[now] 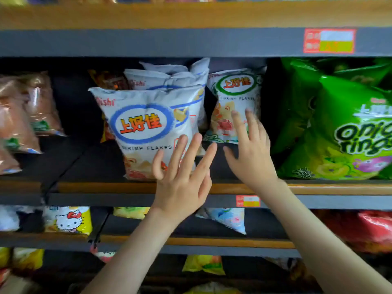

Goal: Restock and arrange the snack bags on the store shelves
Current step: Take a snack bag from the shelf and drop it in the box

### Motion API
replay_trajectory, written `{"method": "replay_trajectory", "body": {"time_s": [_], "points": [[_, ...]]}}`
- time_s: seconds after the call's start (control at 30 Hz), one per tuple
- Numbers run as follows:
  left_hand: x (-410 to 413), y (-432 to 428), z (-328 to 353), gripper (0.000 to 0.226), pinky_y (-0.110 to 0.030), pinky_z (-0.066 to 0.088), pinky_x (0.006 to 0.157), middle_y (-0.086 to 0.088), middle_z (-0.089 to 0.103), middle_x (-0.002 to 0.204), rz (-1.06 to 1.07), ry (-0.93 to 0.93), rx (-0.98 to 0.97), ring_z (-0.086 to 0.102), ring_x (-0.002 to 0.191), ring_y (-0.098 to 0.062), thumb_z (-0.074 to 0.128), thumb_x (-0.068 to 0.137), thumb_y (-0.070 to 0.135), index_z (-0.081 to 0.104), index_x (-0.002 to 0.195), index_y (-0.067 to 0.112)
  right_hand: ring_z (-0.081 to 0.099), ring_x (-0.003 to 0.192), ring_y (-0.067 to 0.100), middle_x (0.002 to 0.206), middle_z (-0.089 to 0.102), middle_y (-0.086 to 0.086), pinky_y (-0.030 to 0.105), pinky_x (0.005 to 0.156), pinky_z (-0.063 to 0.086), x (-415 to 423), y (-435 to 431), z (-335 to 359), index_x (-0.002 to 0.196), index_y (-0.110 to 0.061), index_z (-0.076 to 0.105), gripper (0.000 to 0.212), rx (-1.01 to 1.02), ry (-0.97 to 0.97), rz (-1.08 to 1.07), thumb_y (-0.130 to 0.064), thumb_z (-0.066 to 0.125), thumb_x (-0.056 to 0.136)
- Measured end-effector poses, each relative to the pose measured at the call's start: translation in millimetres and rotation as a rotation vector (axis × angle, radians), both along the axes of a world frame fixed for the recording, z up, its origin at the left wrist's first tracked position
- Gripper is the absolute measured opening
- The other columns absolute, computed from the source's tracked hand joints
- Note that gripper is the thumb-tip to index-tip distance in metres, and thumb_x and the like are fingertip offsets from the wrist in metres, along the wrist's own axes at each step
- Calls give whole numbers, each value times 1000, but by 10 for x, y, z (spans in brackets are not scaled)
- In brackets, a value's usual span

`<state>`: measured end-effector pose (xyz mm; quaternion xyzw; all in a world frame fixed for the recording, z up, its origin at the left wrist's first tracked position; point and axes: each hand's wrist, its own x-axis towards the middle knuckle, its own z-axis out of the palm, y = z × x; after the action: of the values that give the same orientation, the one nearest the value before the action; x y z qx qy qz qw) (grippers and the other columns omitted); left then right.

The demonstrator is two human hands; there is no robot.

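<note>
A white shrimp flakes bag with a blue oval point(146, 128) stands at the front of the middle shelf point(106, 187), with more white bags point(167, 77) stacked behind it. To its right stands a smaller white bag with a green oval point(235, 98). My left hand point(182, 172) is spread with straight fingers over the lower right corner of the blue-oval bag. My right hand point(250, 149) reaches in with straight fingers that lie against the green-oval bag's lower front. Neither hand grips anything.
Green onion rings bags point(343, 128) fill the shelf's right side, and brown bags point(25, 115) lie at the left. A dark gap sits between the brown bags and the white ones. The lower shelf holds a Hello Kitty bag point(67, 219) and red bags point(373, 230).
</note>
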<state>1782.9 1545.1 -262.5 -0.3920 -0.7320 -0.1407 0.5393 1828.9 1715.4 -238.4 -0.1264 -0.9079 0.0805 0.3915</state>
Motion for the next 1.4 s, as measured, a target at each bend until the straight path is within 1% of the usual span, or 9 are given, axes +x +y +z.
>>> {"method": "replay_trajectory", "body": {"time_s": [0.2, 0.33, 0.43, 0.63, 0.77, 0.87, 1.0, 1.2, 1.4], "points": [[1135, 500, -702, 41, -39, 28, 110, -6, 37, 141, -516, -292, -179, 37, 128, -21, 48, 88, 17, 49, 129, 16, 49, 87, 17, 97, 59, 5, 16, 83, 31, 1667, 38, -908, 111, -13, 54, 23, -199, 76, 121, -15, 47, 89], [1827, 740, -1454, 46, -35, 35, 107, -5, 45, 138, -764, -521, -521, 49, 120, -21, 55, 83, 13, 53, 128, 13, 48, 82, 29, 91, 55, 11, 33, 77, 36, 2703, 308, -1871, 109, -11, 49, 27, -381, -71, -287, -18, 45, 84], [2353, 992, -1908, 44, -33, 34, 106, -5, 53, 134, -835, -641, -819, 48, 120, -19, 55, 83, 14, 59, 127, 12, 56, 89, 41, 104, 57, 19, 45, 79, 45, 3512, 338, -2633, 120, -8, 44, 57, -662, -369, -734, -19, 71, 71], [3263, 1631, -2565, 58, -40, 22, 110, -9, 48, 142, -675, -703, -1265, 43, 131, -25, 50, 77, 20, 54, 135, 14, 14, 144, 25, 158, 12, 11, 52, 114, 12, 4807, 67, -3391, 152, -21, 2, 72, -1039, -886, -1141, -35, 39, 92], [3643, 2071, -2852, 71, -42, -9, 116, -9, 1, 159, -553, -607, -1491, 7, 147, -27, 49, 92, 19, 12, 153, 18, 2, 147, 24, 159, -1, 12, 53, 114, -3, 5378, 8, -3489, 150, -18, -14, 73, -1091, -1166, -1094, -38, 31, 97], [3873, 2332, -3064, 79, -46, 11, 115, -17, 34, 150, -499, -614, -1551, 35, 138, -32, 74, 71, 20, 43, 142, 14, 18, 143, 28, 154, 18, 20, 51, 109, -12, 5585, 132, -3499, 152, -18, -11, 73, -1066, -1247, -1104, -37, 33, 97], [4046, 2496, -3564, 70, -42, 5, 118, -13, 9, 159, -533, -583, -1631, 11, 146, -28, 51, 92, 22, 17, 152, 17, 48, 121, 30, 125, 56, 16, 46, 112, 17, 5477, 510, -3695, 152, -16, -9, 79, -1117, -1288, -1006, -26, 42, 93], [4224, 2691, -4576, 85, -51, 4, 117, -14, -12, 159, -334, -769, -1709, -7, 145, -36, 47, 93, 47, -11, 151, 23, -10, 145, 39, 159, -14, 11, 71, 107, 6, 4910, 1081, -4508, 144, -40, -26, 100, -1542, -1275, -745, -25, 58, 91], [4178, 2964, -5598, 111, -57, 3, 115, -23, -13, 156, -181, -875, -1759, -5, 143, -44, 53, 78, 72, -21, 148, 27, -14, 145, 32, 158, -19, 8, 62, 113, 7, 5118, 1003, -5379, 140, -31, -34, 100, -1245, -1289, -783, -27, 54, 93]]}}
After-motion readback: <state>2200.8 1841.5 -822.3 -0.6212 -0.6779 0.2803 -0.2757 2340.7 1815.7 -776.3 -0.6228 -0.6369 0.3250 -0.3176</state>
